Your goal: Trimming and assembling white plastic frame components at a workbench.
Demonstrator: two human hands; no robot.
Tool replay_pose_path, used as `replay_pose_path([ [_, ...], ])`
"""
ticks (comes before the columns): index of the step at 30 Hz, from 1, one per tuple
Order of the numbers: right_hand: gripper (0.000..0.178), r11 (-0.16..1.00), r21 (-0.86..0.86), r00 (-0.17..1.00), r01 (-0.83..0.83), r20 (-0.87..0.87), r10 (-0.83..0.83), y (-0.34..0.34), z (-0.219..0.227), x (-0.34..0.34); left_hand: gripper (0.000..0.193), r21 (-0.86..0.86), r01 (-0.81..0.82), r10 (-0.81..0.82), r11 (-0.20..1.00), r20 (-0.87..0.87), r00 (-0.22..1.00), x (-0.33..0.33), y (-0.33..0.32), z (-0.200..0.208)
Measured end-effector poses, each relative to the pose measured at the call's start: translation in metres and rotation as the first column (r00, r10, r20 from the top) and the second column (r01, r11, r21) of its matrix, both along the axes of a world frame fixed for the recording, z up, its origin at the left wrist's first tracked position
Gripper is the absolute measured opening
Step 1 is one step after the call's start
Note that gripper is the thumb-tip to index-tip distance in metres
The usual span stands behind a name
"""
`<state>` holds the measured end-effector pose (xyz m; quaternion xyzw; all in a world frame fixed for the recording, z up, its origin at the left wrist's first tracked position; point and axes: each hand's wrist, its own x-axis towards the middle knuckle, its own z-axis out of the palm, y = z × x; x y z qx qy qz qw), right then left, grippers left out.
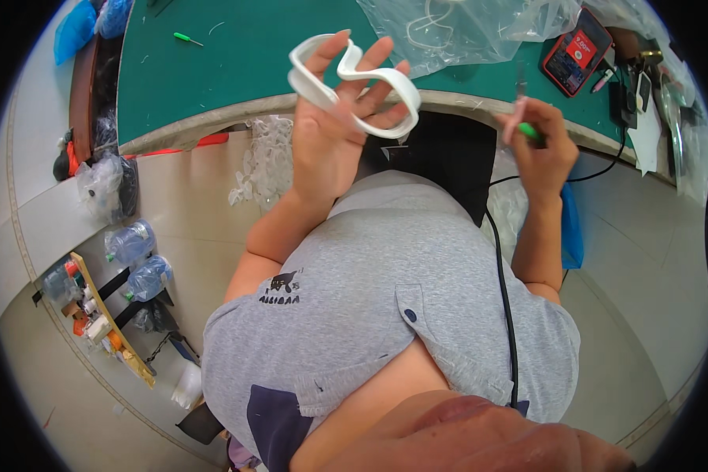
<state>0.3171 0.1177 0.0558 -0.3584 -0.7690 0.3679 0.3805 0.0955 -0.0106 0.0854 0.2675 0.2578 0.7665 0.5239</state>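
My left hand is raised palm up over the bench's near edge. It holds a white goggle-shaped frame, a soft-looking curved band looped around its spread fingers. To the right, my right hand is closed around a green-handled tool. A thin, blurred metal blade or shaft points up from that hand toward the bench. The two hands are apart, and the tool does not touch the white frame.
Clear plastic bags lie on the green bench top, beside a phone in a red case. Another small green-handled tool rests at the far left. White scraps hang below the edge; a black cable runs down my front.
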Motion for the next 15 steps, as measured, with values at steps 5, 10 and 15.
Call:
replay_pose_path([
  [5,0.025,0.914,-0.048,0.832,0.403,0.436,-0.344,0.023,0.009,0.025,0.052,0.055,0.199,-0.198,0.978,0.534,0.822,-0.014,0.008,-0.004],
  [10,0.038,0.888,-0.393,0.903,0.237,0.428,-0.051,0.046,-0.009,0.007,0.044,0.251,0.252,-0.329,0.935,0.878,0.348,-0.018,0.010,-0.012],
  [15,0.041,0.950,-0.288,0.986,0.119,0.144,-0.080,0.049,-0.021,-0.015,0.043,0.152,0.222,-0.259,0.963,0.748,0.611,-0.012,0.005,-0.007],
])
